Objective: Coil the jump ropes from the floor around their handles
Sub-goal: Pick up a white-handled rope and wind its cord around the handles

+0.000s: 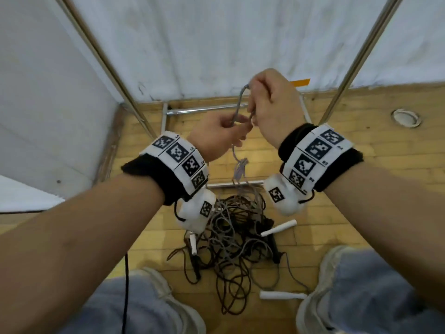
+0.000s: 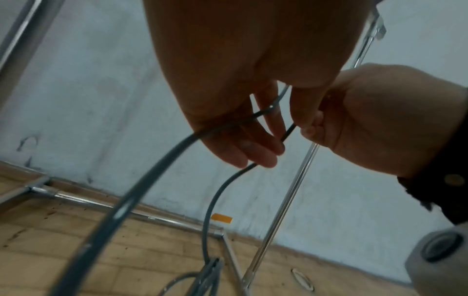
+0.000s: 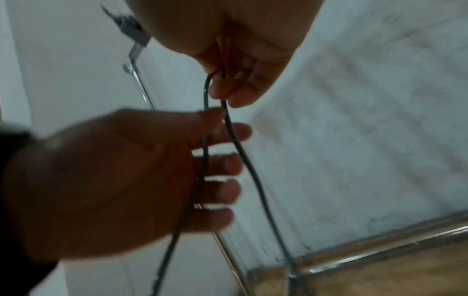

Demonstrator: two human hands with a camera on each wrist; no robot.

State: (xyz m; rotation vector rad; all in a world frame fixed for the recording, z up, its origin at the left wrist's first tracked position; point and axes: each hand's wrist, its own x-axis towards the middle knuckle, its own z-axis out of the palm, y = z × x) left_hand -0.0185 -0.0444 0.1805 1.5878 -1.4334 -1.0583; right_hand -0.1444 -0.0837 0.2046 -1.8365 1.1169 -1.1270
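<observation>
Head view shows the yellow-brown wooden plank floor [image 1: 337, 165] under me, walled by white sheeting [image 1: 216, 44] on a shiny metal tube frame [image 1: 204, 111]. Between my pale sneakers [image 1: 320, 280] lies a tangled heap of grey and dark brown jump ropes [image 1: 231, 239], with white cylindrical handles [image 1: 279, 228] poking out at its edges. From that heap one thin grey rope [image 1: 237, 109] rises to my hands, held well above the floor. My right hand [image 1: 272, 104] is the higher one; its curled fingers pinch the top of a narrow loop in this rope. My left hand [image 1: 216, 133] sits just below and touching it, thumb and forefinger pinching the same rope while the other fingers stay loosely spread. Below my left hand the strand hangs down through a small bunched knot [image 1: 240, 168] into the heap.
</observation>
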